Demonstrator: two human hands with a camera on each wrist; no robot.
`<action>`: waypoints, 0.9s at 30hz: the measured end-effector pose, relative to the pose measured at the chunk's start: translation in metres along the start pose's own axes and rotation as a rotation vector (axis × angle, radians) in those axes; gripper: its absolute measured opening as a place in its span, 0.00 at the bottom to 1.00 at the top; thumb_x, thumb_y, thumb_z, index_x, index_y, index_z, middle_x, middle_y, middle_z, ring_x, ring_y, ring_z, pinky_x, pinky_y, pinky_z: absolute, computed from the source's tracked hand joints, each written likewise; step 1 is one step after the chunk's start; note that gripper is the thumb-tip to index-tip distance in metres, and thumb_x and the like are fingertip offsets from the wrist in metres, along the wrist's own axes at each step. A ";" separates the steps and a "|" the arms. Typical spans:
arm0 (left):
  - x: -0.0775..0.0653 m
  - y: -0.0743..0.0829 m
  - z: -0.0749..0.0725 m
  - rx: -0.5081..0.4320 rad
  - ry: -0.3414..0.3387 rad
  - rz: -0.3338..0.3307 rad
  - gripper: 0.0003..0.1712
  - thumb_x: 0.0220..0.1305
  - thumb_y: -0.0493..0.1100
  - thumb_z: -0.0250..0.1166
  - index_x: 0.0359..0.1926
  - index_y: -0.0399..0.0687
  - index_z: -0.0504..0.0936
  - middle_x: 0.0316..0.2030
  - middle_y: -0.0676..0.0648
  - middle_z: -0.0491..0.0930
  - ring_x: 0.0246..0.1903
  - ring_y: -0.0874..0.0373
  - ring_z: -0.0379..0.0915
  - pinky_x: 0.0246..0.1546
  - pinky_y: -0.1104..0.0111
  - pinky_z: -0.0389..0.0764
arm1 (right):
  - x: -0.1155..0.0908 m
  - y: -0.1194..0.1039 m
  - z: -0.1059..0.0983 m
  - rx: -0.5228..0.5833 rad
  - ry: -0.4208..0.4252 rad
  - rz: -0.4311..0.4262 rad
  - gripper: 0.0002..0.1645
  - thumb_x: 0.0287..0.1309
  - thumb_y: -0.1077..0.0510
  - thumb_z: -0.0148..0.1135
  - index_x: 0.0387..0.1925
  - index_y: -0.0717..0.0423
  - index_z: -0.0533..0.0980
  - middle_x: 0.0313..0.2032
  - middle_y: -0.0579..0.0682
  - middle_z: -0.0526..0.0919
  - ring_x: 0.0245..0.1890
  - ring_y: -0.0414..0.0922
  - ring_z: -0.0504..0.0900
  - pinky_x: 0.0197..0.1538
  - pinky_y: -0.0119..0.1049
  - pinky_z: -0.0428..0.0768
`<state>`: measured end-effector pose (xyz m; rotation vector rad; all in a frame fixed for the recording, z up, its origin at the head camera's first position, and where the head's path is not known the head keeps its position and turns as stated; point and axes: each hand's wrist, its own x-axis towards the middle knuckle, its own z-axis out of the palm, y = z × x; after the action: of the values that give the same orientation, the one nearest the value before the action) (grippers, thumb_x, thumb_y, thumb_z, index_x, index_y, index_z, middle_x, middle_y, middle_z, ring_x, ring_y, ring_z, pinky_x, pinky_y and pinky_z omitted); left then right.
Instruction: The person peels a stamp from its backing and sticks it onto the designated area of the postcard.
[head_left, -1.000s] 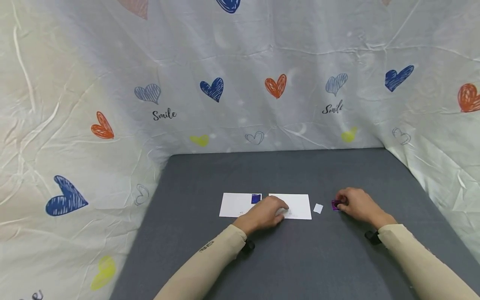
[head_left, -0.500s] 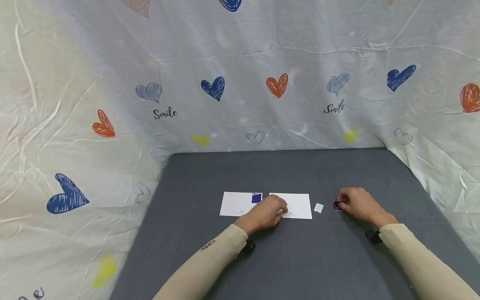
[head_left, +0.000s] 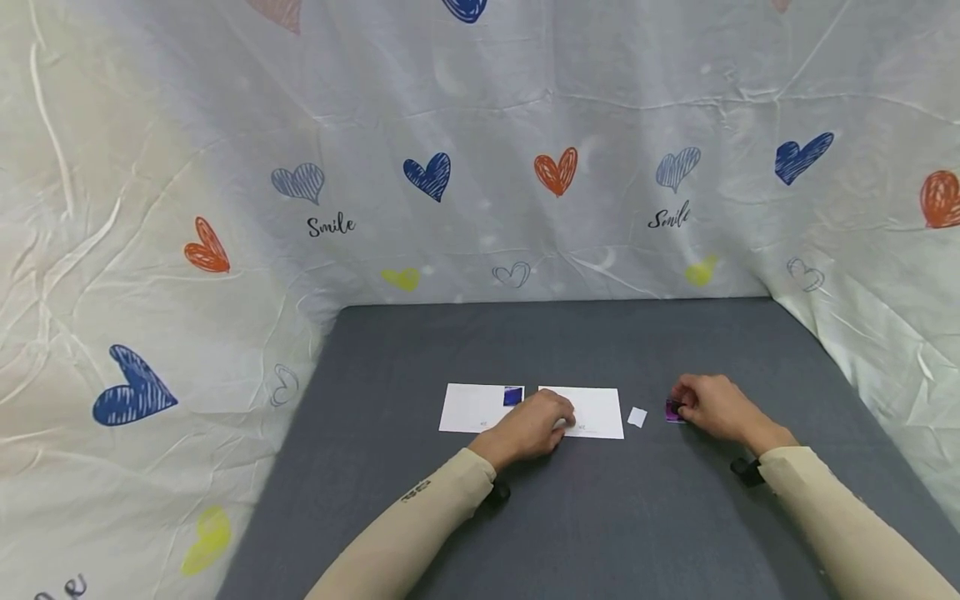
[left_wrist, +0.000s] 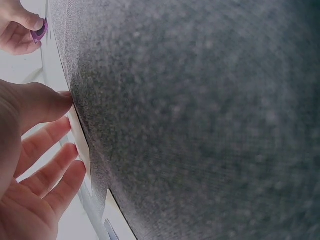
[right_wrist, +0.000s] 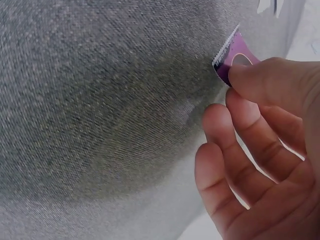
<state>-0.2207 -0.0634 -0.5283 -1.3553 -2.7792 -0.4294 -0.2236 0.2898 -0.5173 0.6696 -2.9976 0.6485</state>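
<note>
In the head view two white cards lie side by side on the grey table. The left card bears a dark blue stamp at its upper right corner. My left hand reaches over to the right card, thumb and fingertips resting at its near left part, with fingers loosely bent in the left wrist view. Farther right, my right hand pinches a purple postage stamp between thumb and index finger. Its toothed edge points away from the hand, close over the cloth, while the thumb covers part of its face.
A small white slip of paper lies between the right card and my right hand. Grey cloth covers the table. A white curtain printed with hearts hangs behind the table and along both sides.
</note>
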 end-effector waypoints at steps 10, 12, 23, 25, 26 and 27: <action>-0.001 0.001 -0.002 0.006 -0.013 -0.010 0.10 0.69 0.32 0.71 0.48 0.43 0.93 0.49 0.48 0.92 0.57 0.54 0.86 0.70 0.62 0.78 | 0.000 -0.002 -0.002 -0.011 0.010 -0.043 0.07 0.55 0.67 0.73 0.33 0.53 0.84 0.27 0.41 0.80 0.28 0.37 0.74 0.34 0.39 0.75; 0.000 0.001 -0.001 0.004 -0.015 -0.013 0.10 0.69 0.32 0.71 0.48 0.43 0.93 0.50 0.48 0.92 0.58 0.53 0.86 0.71 0.62 0.77 | 0.000 -0.003 -0.002 -0.021 0.022 -0.045 0.08 0.54 0.67 0.73 0.32 0.52 0.83 0.28 0.42 0.79 0.29 0.37 0.74 0.35 0.40 0.75; -0.001 0.000 0.000 0.001 0.007 0.001 0.09 0.68 0.32 0.70 0.47 0.43 0.93 0.49 0.48 0.92 0.56 0.53 0.86 0.69 0.62 0.78 | 0.002 -0.003 -0.006 0.005 -0.003 -0.019 0.07 0.57 0.66 0.71 0.32 0.52 0.82 0.27 0.40 0.82 0.28 0.36 0.76 0.35 0.39 0.77; -0.001 -0.001 0.001 0.003 0.007 0.003 0.09 0.69 0.32 0.70 0.46 0.43 0.93 0.48 0.49 0.92 0.56 0.53 0.86 0.69 0.62 0.78 | 0.003 -0.002 -0.008 0.008 -0.004 -0.022 0.07 0.58 0.67 0.72 0.33 0.52 0.83 0.27 0.40 0.82 0.28 0.35 0.76 0.35 0.39 0.78; -0.001 -0.001 0.001 0.001 0.005 0.004 0.09 0.69 0.32 0.70 0.46 0.43 0.93 0.48 0.48 0.92 0.56 0.53 0.87 0.69 0.61 0.78 | 0.003 -0.002 -0.009 0.009 -0.007 -0.027 0.07 0.58 0.66 0.72 0.34 0.52 0.83 0.27 0.39 0.83 0.29 0.35 0.76 0.35 0.39 0.78; -0.001 -0.001 0.001 0.004 0.005 0.008 0.09 0.69 0.32 0.70 0.46 0.43 0.93 0.48 0.48 0.92 0.55 0.53 0.87 0.70 0.61 0.78 | 0.004 -0.002 -0.009 0.011 -0.009 -0.034 0.07 0.58 0.66 0.73 0.34 0.53 0.84 0.28 0.39 0.83 0.29 0.34 0.77 0.35 0.38 0.78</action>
<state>-0.2210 -0.0647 -0.5301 -1.3618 -2.7684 -0.4266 -0.2268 0.2901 -0.5073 0.7244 -2.9861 0.6629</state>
